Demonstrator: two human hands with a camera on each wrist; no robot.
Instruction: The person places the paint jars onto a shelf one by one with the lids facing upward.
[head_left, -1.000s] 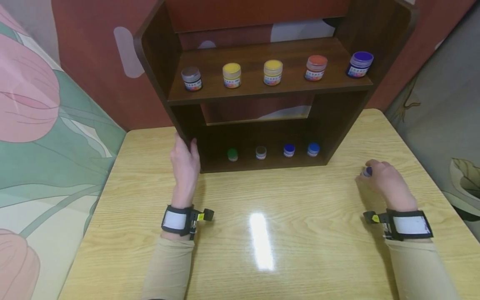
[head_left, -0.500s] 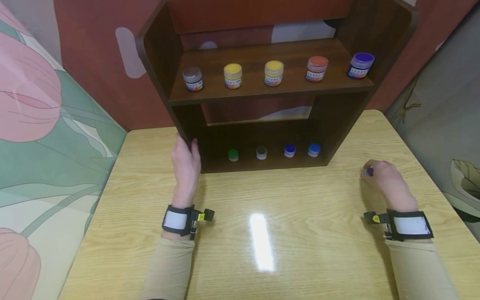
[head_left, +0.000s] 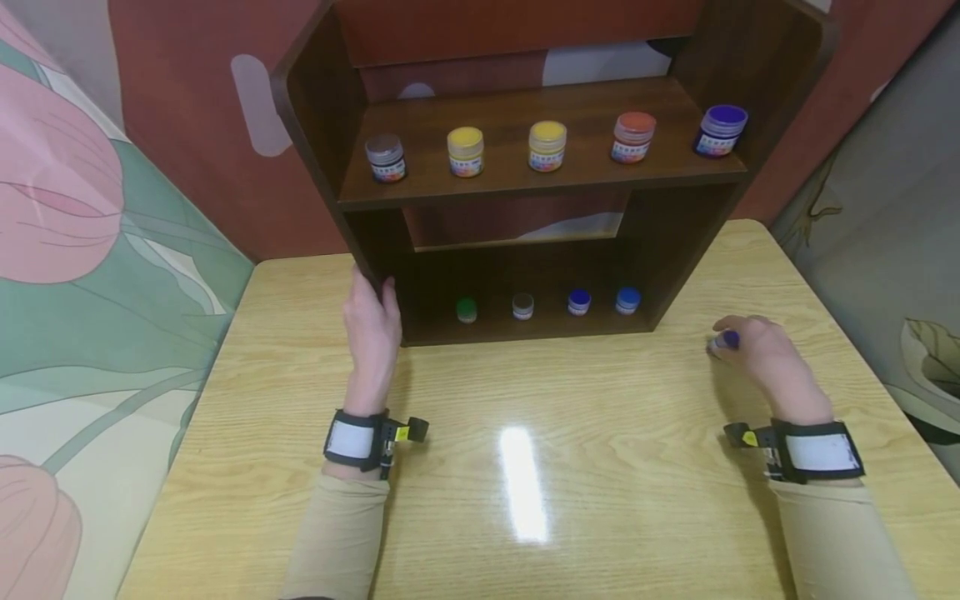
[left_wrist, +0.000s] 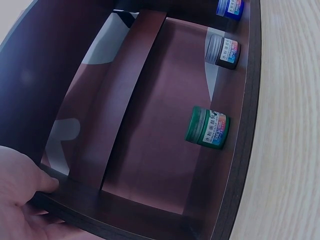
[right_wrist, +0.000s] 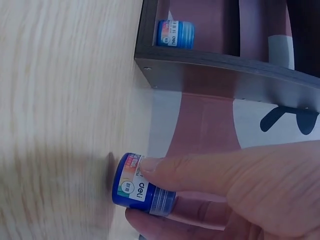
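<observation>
My left hand [head_left: 373,337] grips the left side panel of the dark wooden shelf [head_left: 510,102]. In the left wrist view its thumb [left_wrist: 47,182] lies on the inner face, with the fingers outside. To the right of the shelf, my right hand [head_left: 772,362] pinches a blue paint jar [right_wrist: 134,182] between thumb and fingers. That jar is low over the table, slightly tilted in the head view; whether its base touches is unclear. On the bottom board are a green jar [left_wrist: 209,127], a dark jar [left_wrist: 225,51], a dark blue jar [head_left: 578,302] and a lighter blue jar [right_wrist: 175,34].
Upper board, left to right: a dark jar [head_left: 386,158], two yellow-lidded jars, including one on the left [head_left: 466,152], a red-lidded jar [head_left: 633,137] and a purple-blue jar [head_left: 720,131]. The light wood table [head_left: 600,467] extends in front; patterned walls [head_left: 172,150] stand behind and beside.
My right hand has shifted slightly left with the blue paint jar, which now shows more between the fingers. The left hand and the shelf hold still.
</observation>
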